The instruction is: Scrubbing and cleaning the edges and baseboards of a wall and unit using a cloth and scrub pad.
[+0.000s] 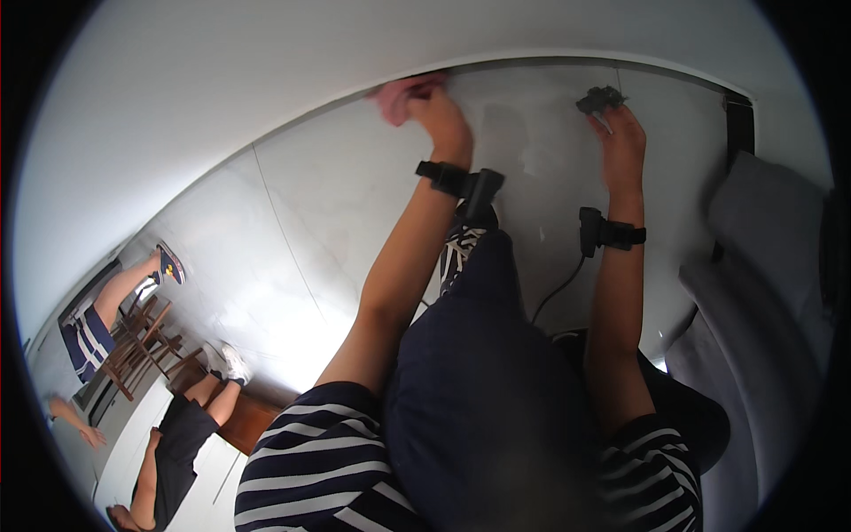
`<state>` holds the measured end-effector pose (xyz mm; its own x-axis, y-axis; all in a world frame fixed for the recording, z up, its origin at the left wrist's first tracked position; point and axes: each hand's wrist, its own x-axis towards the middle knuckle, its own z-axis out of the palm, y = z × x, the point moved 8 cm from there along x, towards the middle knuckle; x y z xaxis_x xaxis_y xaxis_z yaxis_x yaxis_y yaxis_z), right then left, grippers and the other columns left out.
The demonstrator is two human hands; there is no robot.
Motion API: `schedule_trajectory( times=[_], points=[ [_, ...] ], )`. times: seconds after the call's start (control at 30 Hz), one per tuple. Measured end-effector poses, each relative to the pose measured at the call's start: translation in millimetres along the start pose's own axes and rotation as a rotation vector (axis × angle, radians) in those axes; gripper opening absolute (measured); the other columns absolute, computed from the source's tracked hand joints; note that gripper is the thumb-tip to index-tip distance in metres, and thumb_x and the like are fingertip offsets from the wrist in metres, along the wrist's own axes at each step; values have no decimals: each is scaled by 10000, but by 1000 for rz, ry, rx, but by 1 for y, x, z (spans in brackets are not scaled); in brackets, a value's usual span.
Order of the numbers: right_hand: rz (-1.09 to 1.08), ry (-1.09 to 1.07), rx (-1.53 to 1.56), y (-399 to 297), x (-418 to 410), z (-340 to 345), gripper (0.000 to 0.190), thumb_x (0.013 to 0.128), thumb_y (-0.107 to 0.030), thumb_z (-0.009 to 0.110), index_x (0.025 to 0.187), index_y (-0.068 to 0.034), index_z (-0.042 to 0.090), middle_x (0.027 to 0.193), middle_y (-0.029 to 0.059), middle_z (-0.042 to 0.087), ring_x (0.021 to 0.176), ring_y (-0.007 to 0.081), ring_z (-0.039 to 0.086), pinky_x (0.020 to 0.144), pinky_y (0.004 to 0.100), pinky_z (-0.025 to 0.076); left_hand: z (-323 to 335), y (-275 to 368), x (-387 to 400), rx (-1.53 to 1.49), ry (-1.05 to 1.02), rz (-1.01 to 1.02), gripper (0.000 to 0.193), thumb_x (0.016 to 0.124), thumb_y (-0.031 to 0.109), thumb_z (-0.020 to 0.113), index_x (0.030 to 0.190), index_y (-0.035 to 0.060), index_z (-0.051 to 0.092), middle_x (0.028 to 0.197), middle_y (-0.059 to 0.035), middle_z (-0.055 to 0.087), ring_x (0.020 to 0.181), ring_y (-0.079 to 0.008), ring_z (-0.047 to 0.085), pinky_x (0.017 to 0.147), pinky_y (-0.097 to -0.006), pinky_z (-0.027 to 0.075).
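My left hand [447, 123] grips a pink cloth [397, 100] where the white wall [266, 60] meets the floor. The cloth is bunched and slightly blurred, and part of it lies at the dark gap along the wall's foot. In the fingertips of my right hand [623, 136] is a dark, ragged clump [602, 100], held just above the pale tiled floor [532, 120]; I cannot tell what it is made of. Each wrist wears a black strapped device, the left one [475, 189] and the right one [602, 231], the latter with a cable.
A grey upholstered sofa [744, 359] stands close on the right. My shoe [462, 253] rests on the floor between my arms. Two other people are at the lower left, one in dark clothes [174, 452], one in striped shorts [90, 339], near a wooden chair [143, 346].
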<state>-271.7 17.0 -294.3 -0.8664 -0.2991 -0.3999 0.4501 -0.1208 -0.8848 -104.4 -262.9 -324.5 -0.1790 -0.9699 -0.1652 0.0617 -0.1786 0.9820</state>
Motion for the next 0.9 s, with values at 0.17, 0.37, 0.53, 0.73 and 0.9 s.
schedule_trajectory(
  times=[0.17, 0.37, 0.53, 0.73, 0.9],
  points=[
    [59, -142, 9, 14, 1, 9, 151, 931, -97, 602, 1048, -4, 629, 1020, 57, 656, 957, 163, 628, 914, 357, 538, 5, -9, -6, -284, -101, -215, 166, 863, -10, 503, 944, -32, 646, 942, -103, 650, 883, -213, 608, 834, -310, 482],
    [278, -498, -490, 58, -23, 42, 154, 859, -126, 704, 970, -37, 646, 874, 25, 663, 808, 138, 630, 764, 290, 528, 14, 0, -9, -488, -481, -387, 181, 954, 42, 471, 998, -18, 636, 960, -132, 658, 978, -280, 647, 900, -333, 534],
    [88, -547, -1073, 68, -32, 57, 190, 842, -170, 720, 954, -23, 676, 860, 50, 674, 819, 165, 638, 733, 316, 505, 37, 6, -58, -424, -511, -755, 227, 1022, 192, 485, 989, 21, 630, 996, -70, 662, 895, -176, 632, 797, -306, 524],
    [112, -467, 0, 18, -34, 96, 370, 936, -123, 573, 1286, -4, 554, 1197, 63, 615, 1078, 185, 603, 911, 324, 480, 54, 15, -77, 196, -729, -294, 286, 928, 287, 658, 818, 23, 646, 725, -59, 640, 661, -131, 584, 609, -315, 472],
    [315, -480, 103, 30, -33, 77, 400, 968, -122, 472, 1356, -22, 487, 1339, 84, 532, 1227, 193, 511, 1052, 331, 392, 70, 25, -90, 474, -856, 5, 349, 902, 307, 666, 793, -23, 637, 641, -111, 611, 552, -161, 557, 546, -338, 459]
  ],
)
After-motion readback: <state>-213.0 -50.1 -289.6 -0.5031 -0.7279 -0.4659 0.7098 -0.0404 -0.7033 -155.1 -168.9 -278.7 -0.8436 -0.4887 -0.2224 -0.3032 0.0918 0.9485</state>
